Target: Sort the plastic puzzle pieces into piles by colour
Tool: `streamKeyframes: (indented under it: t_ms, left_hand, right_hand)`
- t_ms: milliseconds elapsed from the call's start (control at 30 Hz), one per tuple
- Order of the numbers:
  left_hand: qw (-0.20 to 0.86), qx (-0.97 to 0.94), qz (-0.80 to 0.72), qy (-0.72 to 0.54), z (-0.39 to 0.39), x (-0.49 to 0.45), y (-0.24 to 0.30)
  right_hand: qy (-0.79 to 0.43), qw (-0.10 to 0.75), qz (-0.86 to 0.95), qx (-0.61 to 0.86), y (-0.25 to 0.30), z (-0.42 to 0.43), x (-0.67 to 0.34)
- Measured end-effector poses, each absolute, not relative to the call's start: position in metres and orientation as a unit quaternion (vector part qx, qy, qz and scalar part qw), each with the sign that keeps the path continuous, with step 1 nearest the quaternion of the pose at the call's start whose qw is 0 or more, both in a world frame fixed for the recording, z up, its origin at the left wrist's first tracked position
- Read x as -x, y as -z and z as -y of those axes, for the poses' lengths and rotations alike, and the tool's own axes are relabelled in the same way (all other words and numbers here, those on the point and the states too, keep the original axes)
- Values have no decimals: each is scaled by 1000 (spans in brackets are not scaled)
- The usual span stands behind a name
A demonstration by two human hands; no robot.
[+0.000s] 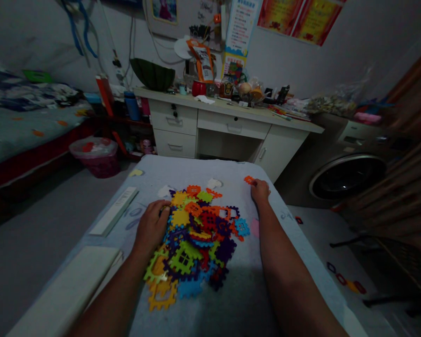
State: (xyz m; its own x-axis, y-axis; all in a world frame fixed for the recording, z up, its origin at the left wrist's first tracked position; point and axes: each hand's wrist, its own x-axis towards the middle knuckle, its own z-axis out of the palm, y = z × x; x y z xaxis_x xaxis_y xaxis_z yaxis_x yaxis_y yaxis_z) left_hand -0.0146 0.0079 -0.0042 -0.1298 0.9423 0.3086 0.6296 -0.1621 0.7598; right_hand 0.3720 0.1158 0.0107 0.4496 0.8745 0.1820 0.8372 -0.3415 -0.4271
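Observation:
At the far right of the table, my right hand (261, 191) is closed on an orange interlocking plastic tile (248, 179), pinched at its edge. My left hand (153, 222) rests at the left side of a heap of toothed plastic tiles (199, 229), with thumb and forefinger apart against its edge; the other fingertips are hidden. Yellow, green, blue, purple, red and orange pieces overlap in the heap. A green window tile (182, 260) lies on top near the front, and a yellow frame tile (162, 294) sits at the near edge.
A pale cloth covers the table (238, 281). Along its left side lie a long white box (115, 211) and a larger pale box (70, 285). Beyond stand a cluttered desk (231, 117) and a washing machine (337, 154). Several tiles (341, 279) lie on the floor at right.

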Motion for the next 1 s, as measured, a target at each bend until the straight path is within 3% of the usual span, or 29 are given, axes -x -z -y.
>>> streamKeyframes:
  t_ms: [433,567,733,867,1000]
  left_hand:
    - [172,-642,-627,-407,-6,13,1]
    - [172,-641,-627,-408,-5,12,-1]
    - [177,-642,-625,-408,-6,13,1]
    - [176,-644,-622,-409,-6,13,2]
    - [176,-644,-623,-408,-6,13,2]
  right_hand:
    - [-16,217,532,818,-13,-118,-369]
    - [-60,240,636,731,-35,-119,-349]
    - [-234,148,798,536,-51,-113,-300]
    - [-175,81,827,529,-41,-108,-273]
    - [-169,97,810,554,-34,-109,-274]
